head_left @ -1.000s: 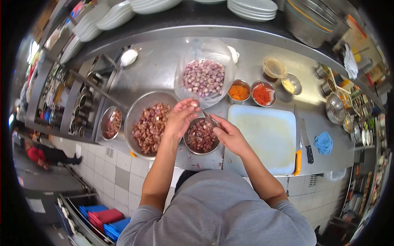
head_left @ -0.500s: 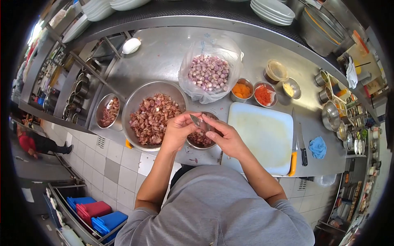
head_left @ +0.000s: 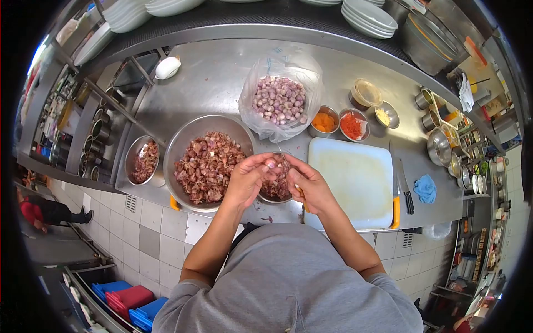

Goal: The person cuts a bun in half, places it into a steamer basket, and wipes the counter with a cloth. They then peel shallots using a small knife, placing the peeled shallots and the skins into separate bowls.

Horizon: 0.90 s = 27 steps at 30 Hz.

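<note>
My left hand [head_left: 246,180] pinches a small pale shallot [head_left: 271,164] between thumb and fingertips. In my right hand [head_left: 312,188] is a small paring knife [head_left: 300,191] with an orange-yellow handle; its thin blade points up and away beside the shallot. Both hands hover over a small metal bowl [head_left: 265,196] of reddish-brown skins, partly hidden by them. To the left stands a large metal bowl [head_left: 236,126] full of brown-skinned shallots [head_left: 211,166]. Beyond the hands, a clear plastic bag [head_left: 258,123] holds peeled purple-white shallots [head_left: 279,100].
A white cutting board [head_left: 352,183] lies right, with a black-handled knife [head_left: 409,201] and blue cloth [head_left: 425,188] beside it. Small bowls of orange [head_left: 323,122] and red [head_left: 351,125] pieces stand behind. Another metal bowl [head_left: 132,166] is far left. A person [head_left: 50,211] stands at left.
The blade has swung from lying between my fingers to pointing up and away. The shallot and the knife's handle now show more clearly. The view has shifted slightly.
</note>
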Tool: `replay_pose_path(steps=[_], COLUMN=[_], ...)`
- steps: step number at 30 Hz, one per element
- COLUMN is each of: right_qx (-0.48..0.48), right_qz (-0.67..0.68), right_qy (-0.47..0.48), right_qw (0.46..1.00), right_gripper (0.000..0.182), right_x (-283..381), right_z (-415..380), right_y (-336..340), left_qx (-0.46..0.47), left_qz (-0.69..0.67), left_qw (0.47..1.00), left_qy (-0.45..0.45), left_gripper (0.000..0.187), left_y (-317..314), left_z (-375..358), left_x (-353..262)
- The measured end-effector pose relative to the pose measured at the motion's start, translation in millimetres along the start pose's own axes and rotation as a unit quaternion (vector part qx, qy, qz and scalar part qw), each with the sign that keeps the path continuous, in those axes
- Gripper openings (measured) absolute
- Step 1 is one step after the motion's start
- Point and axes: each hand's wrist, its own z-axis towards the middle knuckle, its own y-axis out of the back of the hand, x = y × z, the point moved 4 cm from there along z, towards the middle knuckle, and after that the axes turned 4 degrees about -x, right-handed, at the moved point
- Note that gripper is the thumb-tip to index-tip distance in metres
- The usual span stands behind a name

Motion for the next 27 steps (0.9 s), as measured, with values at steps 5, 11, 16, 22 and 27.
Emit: replay_pose_path(steps=[5, 11, 16, 22, 27], right_qx=[-0.011, 0.050, 0.051, 0.028, 0.030], right_qz=[-0.014, -0.197, -0.328, -0.363, -0.233], right_qy=[0.010, 0.138, 0.205, 0.247, 0.178], right_qw=[1.000, 0.969, 0.921, 0.898, 0.956], right_gripper=[0.051, 0.058, 0.055, 0.050, 0.046], right_x=[-8.1, -12.8, -2.8, 2.5, 0.5], right_z=[5.8, 9.9, 7.8, 9.8, 13.8], right_y=[-7.8, -16.3, -24.3, -22.7, -16.8], left_qx=[-0.028, -0.009, -0.071, -0.052, -0.042], left_qz=[-0.056, -0.057, 0.026, 0.039, -0.005], left_qw=[0.998, 0.998, 0.997, 0.997, 0.999], left_qy=[0.018, 0.009, -0.030, -0.051, -0.026], left_gripper=[0.026, 0.028, 0.028, 0.026, 0.026], left_y=[12.8, 13.2, 16.2, 18.9, 17.9], left_z=[-1.7, -2.6, -5.6, -8.0, -6.4], left_x=[-0.6, -1.9, -3.9, -3.5, -5.1])
